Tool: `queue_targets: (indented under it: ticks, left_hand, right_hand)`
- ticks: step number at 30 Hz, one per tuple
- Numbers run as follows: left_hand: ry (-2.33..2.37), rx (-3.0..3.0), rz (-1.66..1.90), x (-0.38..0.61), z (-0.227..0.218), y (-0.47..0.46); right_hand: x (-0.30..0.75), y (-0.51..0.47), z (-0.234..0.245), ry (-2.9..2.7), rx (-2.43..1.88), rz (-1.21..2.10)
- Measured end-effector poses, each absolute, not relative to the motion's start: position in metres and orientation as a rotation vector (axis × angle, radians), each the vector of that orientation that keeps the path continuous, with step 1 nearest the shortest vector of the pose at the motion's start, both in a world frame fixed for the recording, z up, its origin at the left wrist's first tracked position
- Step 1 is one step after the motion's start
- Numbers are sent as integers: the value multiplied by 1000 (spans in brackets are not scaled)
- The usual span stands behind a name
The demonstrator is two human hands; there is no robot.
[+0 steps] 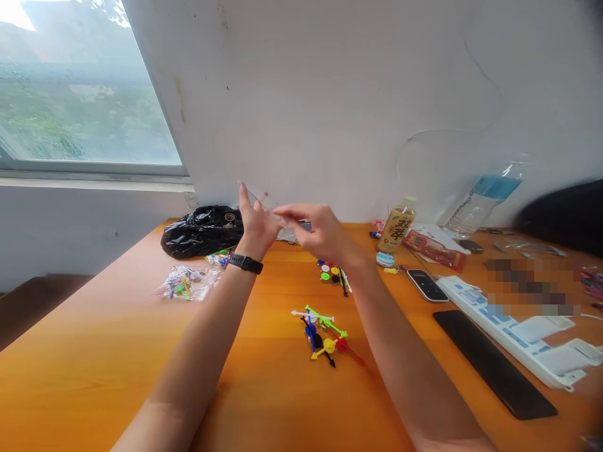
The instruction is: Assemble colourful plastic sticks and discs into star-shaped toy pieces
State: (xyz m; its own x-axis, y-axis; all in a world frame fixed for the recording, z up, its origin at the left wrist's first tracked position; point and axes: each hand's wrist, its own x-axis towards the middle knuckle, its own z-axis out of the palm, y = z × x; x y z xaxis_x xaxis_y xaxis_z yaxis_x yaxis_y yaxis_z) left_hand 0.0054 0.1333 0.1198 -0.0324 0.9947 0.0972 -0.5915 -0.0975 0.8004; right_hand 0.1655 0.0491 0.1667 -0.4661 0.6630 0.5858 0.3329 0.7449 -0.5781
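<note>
My left hand [258, 227], with a black band on its wrist, is raised over the far part of the table, its fingers stretched apart. Right beside its palm, my right hand [318, 232] is closed in a pinch. A faint see-through edge shows near the left fingers; what the right fingertips pinch is too thin and blurred to make out. Below, between my forearms, lies a cluster of coloured plastic arrow spinners [325, 338] in white, green, blue, black, yellow and red. Behind it are small coloured discs [330, 274] and more arrows, partly hidden by my right forearm.
A clear bag of coloured parts [186, 282] and a black plastic bag [202, 231] are at the left. On the right stand a drink bottle [397, 226] and a tilted water bottle [485, 198], near a white power strip [506, 333], a black slab [494, 364] and a small device [426, 285].
</note>
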Motion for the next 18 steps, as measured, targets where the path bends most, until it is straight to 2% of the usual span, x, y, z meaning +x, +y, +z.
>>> queue_targets:
  ticks: [8, 18]
  left_hand:
    - [482, 759, 1663, -9, 122, 125]
    - [487, 891, 1663, 4, 123, 116]
  right_hand:
    - [150, 38, 156, -2423, -778, 651]
    - [137, 51, 138, -2379, -879, 491]
